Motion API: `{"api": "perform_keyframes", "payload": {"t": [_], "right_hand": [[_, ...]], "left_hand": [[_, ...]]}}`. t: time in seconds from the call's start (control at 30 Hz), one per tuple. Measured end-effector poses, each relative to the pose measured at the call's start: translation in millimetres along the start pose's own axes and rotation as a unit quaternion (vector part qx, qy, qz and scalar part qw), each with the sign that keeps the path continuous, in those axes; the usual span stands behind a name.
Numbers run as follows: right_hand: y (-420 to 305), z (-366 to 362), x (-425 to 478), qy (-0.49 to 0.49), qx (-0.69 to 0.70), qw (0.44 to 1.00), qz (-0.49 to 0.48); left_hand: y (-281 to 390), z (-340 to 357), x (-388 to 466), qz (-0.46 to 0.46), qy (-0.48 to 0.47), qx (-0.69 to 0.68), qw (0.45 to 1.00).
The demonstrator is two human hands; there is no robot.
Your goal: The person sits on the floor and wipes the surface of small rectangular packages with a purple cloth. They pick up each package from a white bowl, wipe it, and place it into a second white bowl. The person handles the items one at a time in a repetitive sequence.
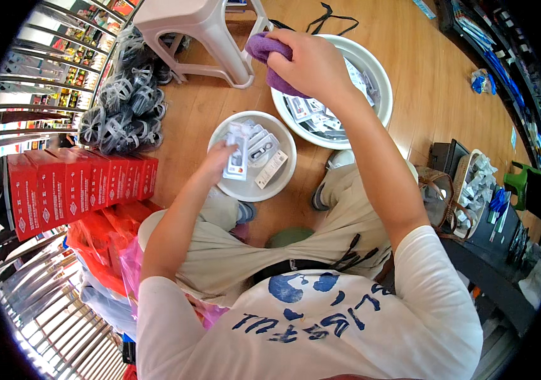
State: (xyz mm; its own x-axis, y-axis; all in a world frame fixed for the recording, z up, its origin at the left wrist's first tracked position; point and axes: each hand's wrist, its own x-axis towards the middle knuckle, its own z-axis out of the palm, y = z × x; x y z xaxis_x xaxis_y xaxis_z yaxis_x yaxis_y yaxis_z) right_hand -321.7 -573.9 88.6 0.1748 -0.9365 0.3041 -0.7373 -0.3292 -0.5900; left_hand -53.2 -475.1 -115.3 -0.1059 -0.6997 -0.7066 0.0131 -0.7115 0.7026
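Observation:
My left hand (pixel 218 161) grips a small white retail package (pixel 236 159) with a clear front, over the smaller white plastic basin (pixel 285 183). Several similar packages (pixel 265 147) lie in that basin, along with a narrow white box (pixel 271 169) bearing print. Up and to the right, my right hand (pixel 311 61) is closed around a folded purple cloth (pixel 270 47). It hovers above the left side of the larger white basin (pixel 387 99), hiding part of it. Many flat packaged items (pixel 320 118) fill this larger basin.
A white plastic stool (pixel 232 57) stands at the far left. Below it sit plastic-wrapped dark bundles (pixel 130 107) and a row of red boxes (pixel 80 185) beside metal rails. On my right are a wicker basket (pixel 475 185), a green stool (pixel 520 183) and a dark shelf (pixel 503 61).

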Motion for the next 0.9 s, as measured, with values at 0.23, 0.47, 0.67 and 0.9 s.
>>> {"api": "perform_keyframes", "payload": {"t": [0.23, 0.47, 0.67, 0.9], "right_hand": [[15, -25, -10, 0.007, -0.01, 1.0, -0.011], [11, -53, -17, 0.019, 0.011, 1.0, 0.013], [15, -46, -15, 0.015, 0.021, 1.0, -0.006], [27, -19, -11, 0.017, -0.009, 1.0, -0.008]], "left_hand": [[-38, 104, 26, -0.032, -0.138, -0.089, 0.986], [-77, 104, 75, 0.119, 0.0, 0.37, 0.921], [-202, 37, 70, 0.06, -0.108, 0.6, 0.791], [-193, 51, 63, 0.108, -0.065, 0.716, 0.687]]}}
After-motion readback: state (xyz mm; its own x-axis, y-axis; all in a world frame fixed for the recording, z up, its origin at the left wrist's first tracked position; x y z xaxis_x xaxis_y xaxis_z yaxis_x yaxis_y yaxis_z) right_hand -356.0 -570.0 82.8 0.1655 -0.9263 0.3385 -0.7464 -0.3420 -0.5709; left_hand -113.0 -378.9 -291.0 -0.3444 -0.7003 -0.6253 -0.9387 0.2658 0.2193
